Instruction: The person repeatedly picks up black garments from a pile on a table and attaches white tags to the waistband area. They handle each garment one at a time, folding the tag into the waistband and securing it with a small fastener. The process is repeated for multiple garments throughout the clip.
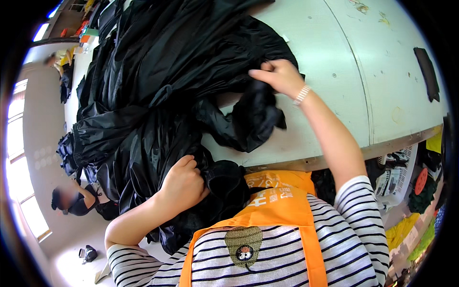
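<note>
A large heap of glossy black garments (143,62) covers the left part of the pale worktable and hangs over its near edge. My left hand (184,184) is closed in a fist on the black fabric close to my body. Farther off and to the right, my right hand (279,76) pinches a bunched piece of black cloth at the heap's right edge. From there a twisted black sleeve-like length (239,126) curls back toward the heap. The fingertips of both hands are partly hidden in the folds.
The pale worktable (330,81) stretches to the right, with a dark strip of cloth (426,74) near its far right. Below its edge stands a white crate (399,179) holding packages. On the left, a person (79,201) in dark clothes is near the heap; another person (64,60) is farther back.
</note>
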### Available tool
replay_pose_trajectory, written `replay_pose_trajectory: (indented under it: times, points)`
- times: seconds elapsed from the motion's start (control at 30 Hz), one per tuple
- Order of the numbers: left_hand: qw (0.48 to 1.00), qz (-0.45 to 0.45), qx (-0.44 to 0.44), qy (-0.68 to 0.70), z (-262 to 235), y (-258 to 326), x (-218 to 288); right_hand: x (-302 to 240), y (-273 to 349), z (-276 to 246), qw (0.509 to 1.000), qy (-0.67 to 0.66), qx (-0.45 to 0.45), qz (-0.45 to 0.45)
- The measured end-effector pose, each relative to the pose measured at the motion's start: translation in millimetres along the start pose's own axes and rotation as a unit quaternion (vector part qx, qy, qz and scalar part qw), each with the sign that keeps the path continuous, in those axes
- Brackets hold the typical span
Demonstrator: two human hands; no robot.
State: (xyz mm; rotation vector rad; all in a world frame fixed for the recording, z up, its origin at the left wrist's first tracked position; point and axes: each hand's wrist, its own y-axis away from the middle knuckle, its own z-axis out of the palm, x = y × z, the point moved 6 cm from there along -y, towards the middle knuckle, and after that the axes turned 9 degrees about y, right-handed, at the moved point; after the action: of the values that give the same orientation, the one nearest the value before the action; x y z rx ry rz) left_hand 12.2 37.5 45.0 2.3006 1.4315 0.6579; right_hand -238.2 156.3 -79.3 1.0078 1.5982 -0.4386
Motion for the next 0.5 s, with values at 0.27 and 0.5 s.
replay_pose_trajectory:
  times: [0.27,0.5]
  points:
    - [0.966,0.013,-0.154,-0.207,124,-88,24,72,122,-94,0.957,-0.053,0.252,0.133]
    - [0.983,0.094,0.016,0.156,116,-106,27,118,164,-62,0.963,-0.198,0.145,0.107]
